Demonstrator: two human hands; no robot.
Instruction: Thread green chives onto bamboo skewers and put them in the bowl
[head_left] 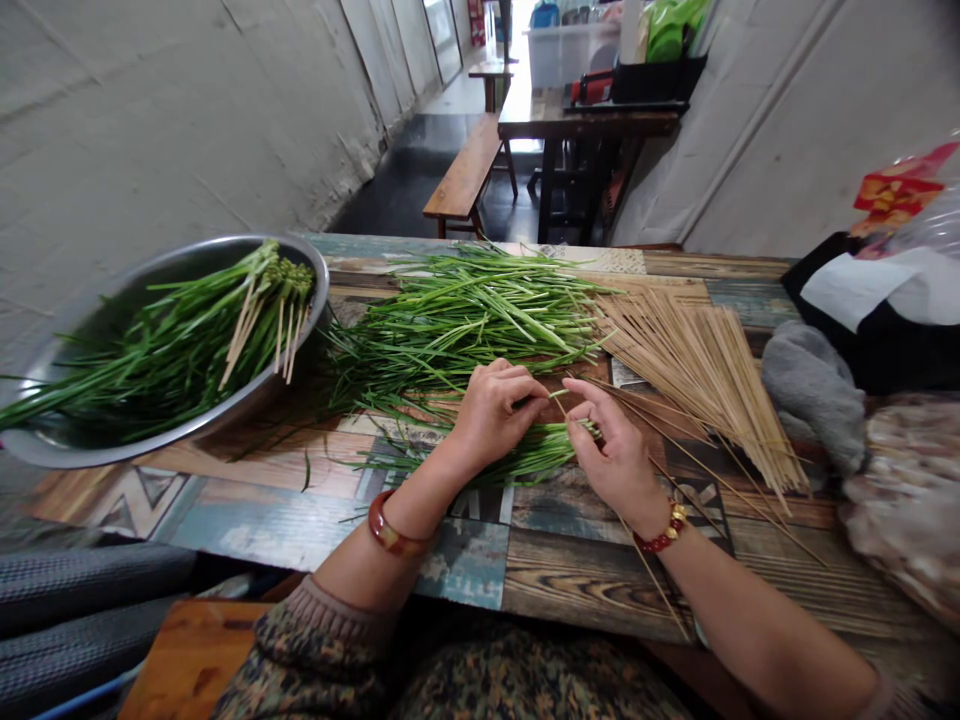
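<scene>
Centre of the frame, low down, both hands meet over a small bundle of green chives (pixel 525 455) lying on the patchwork wooden table (pixel 300 520). Left hand (pixel 491 410) is curled, fingers pinched shut on the chive stalks at the top of that bundle, an amber bangle (pixel 394 530) on the wrist. Right hand (pixel 615 450) sits just beside it, thumb and forefinger closed on a thin bamboo skewer (pixel 652 575) that runs down past the wrist toward the lower right of the frame; the skewer's tip is right at the stalks between the two hands, and a red bead bracelet (pixel 664 535) circles that wrist. Behind the hands, across the middle of the frame, a big loose heap of chives (pixel 480 310) spreads over the table. Right of it, fanned out and touching the heap's edge, lies a pile of bare skewers (pixel 697 375). Upper left, a wide metal bowl (pixel 97 310) holds finished chive bundles (pixel 172 350), each pierced with sticks, ends poking up near the rim. Far right, a grey cloth (pixel 814 395) rests beside a black bag (pixel 885 340). At the top of the frame, a wooden bench (pixel 465 175) and a dark table (pixel 585 125) stand well apart in the corridor.
</scene>
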